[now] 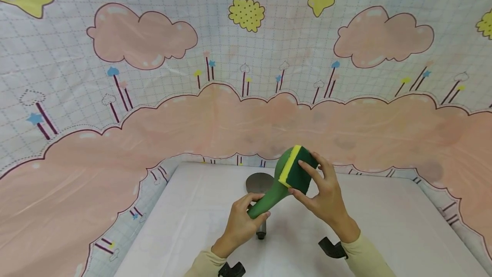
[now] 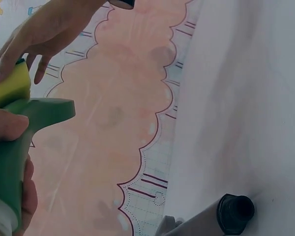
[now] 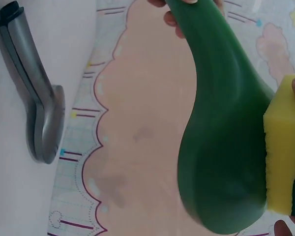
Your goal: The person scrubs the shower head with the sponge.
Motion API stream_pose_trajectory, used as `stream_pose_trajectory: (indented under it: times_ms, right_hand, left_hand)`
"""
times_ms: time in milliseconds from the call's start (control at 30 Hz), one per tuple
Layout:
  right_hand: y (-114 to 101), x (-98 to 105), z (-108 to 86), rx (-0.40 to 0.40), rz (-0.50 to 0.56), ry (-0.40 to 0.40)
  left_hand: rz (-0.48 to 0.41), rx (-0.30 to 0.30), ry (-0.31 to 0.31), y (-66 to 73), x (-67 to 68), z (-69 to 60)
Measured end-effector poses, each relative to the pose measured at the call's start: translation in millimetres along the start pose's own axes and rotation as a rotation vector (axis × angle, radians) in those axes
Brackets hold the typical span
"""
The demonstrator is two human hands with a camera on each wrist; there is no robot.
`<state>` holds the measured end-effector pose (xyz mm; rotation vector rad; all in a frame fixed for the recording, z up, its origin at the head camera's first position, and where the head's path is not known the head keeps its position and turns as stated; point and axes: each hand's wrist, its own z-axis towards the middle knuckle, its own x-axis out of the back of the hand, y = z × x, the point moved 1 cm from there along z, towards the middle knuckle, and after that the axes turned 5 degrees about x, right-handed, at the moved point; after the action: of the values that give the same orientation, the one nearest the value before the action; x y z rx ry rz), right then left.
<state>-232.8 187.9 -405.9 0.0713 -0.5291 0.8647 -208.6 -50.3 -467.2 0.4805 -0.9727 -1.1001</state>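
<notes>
1. While the person's two hands work in mid-air, the green shower head [image 3: 221, 142] is held clear above the white desk [image 1: 184, 230], its broad end tipped up and away from the body.
2. The left hand [image 1: 242, 221] is at the narrow end of the green shower head, fingers wrapped round the handle; from the left wrist I can see a white tip on that end.
3. The right hand [image 1: 324, 195] is to the right of the green shower head's broad end, holding a sponge [image 1: 301, 168] – index finger laid on the dark scouring side, thumb at the lower edge.
4. That sponge rests its yellow side directly against the green shower head's broad end.
5. Below the green shower head, a grey shower head [image 1: 258, 182] lies on the desk – its round part showing just left of the green one's broad end, its handle running toward the person, with a black fitting at the tip.
6. Behind the green shower head hangs a cloth [image 1: 365, 136] printed with pink clouds and yellow stars.
</notes>
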Motion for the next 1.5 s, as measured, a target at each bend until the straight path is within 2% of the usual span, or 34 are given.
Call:
stream_pose_trajectory:
  times_ms: [233, 500, 900, 1167, 1500]
  right_hand:
    - [7, 4, -2.8, -0.057, -0.006, -0.004]
    - [11, 4, -4.8, -0.055, 0.0, 0.034]
    - [4, 3, -8.2, -0.046, -0.01, 0.037]
    - [-7, -2, -10.9, 0.027, -0.044, 0.045]
    - [-3, 2, -11.3, 0.032, -0.041, 0.09]
  left_hand:
    - [-0.09, 0.032, 0.015, 0.6, 2.0, -0.6]
    - [-0.194, 0.081, 0.032, -0.8, 3.4, -1.4]
    - [-0.222, 0.042, 0.06, -0.7, 4.1, -1.0]
    - [-0.332, 0.14, 0.019, 0.9, 4.3, -0.6]
    - [-0.392, 0.179, 0.0, 1.5, 4.7, -0.3]
